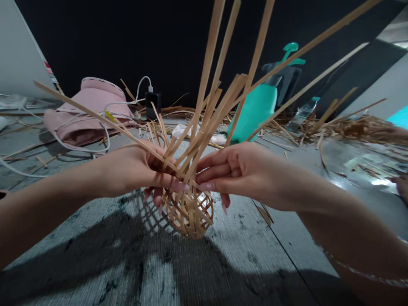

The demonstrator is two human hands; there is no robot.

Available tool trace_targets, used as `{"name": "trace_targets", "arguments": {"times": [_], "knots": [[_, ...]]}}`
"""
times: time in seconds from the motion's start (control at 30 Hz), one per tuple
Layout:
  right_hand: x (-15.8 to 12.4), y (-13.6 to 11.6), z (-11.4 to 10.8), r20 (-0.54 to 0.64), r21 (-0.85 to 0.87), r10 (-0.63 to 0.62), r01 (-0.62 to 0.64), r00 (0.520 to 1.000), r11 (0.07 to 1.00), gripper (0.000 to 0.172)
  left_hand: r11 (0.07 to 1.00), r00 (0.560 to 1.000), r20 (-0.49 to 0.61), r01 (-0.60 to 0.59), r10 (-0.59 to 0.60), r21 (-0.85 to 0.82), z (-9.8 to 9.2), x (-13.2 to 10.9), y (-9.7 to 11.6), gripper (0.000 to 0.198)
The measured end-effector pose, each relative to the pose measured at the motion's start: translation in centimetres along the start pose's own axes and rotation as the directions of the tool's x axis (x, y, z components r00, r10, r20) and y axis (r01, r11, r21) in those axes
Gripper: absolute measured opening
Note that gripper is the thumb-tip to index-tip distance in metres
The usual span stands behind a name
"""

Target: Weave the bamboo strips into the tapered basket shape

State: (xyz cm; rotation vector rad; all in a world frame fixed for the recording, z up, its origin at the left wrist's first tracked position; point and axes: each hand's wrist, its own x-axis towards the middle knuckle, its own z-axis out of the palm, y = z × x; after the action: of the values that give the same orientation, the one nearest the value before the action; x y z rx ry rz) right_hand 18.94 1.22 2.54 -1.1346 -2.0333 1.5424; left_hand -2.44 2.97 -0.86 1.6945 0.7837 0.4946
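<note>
A small open-weave ball of bamboo strips [190,212] hangs between my two hands above a grey floor. Long loose strip ends [213,97] fan up and outward from its top. My left hand [134,172] is closed round the bundle of strips from the left, fingertips curling under the ball's rim. My right hand [237,170] pinches the same strips from the right, fingers pressed together and pointing left. The two hands nearly touch at the neck of the weave.
A teal spray bottle [255,112] lies behind the hands. A pink hat [92,106], a white cable [79,146] and a black charger [153,102] are at the back left. Bamboo scraps [353,125] litter the right. Another person's fingers [402,185] show at the right edge.
</note>
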Motion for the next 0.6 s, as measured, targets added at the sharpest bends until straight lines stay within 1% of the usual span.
{"name": "trace_targets", "arguments": {"times": [0.13, 0.27, 0.47, 0.6], "knots": [[-0.14, 0.02, 0.08, -0.008, -0.020, -0.005, 0.005, 1.000, 1.000, 0.029, 1.000, 1.000, 0.004, -0.008, 0.008, 0.004, -0.04, -0.02, -0.07, 0.011], [-0.17, 0.06, 0.28, -0.024, -0.004, 0.002, -0.002, 1.000, 1.000, 0.030, 1.000, 1.000, -0.002, 0.001, -0.001, 0.008, 0.01, 0.11, -0.20, 0.010], [-0.02, 0.08, 0.74, -0.068, -0.033, -0.031, 0.029, 0.997, 0.999, 0.027, 1.000, 1.000, 0.010, -0.001, 0.001, 0.024, -0.18, 0.03, -0.28, 0.008], [0.08, -0.05, 0.89, -0.084, -0.036, -0.001, -0.002, 0.997, 0.999, 0.024, 1.000, 1.000, 0.000, -0.007, 0.007, 0.021, -0.17, -0.12, -0.32, 0.006]]}}
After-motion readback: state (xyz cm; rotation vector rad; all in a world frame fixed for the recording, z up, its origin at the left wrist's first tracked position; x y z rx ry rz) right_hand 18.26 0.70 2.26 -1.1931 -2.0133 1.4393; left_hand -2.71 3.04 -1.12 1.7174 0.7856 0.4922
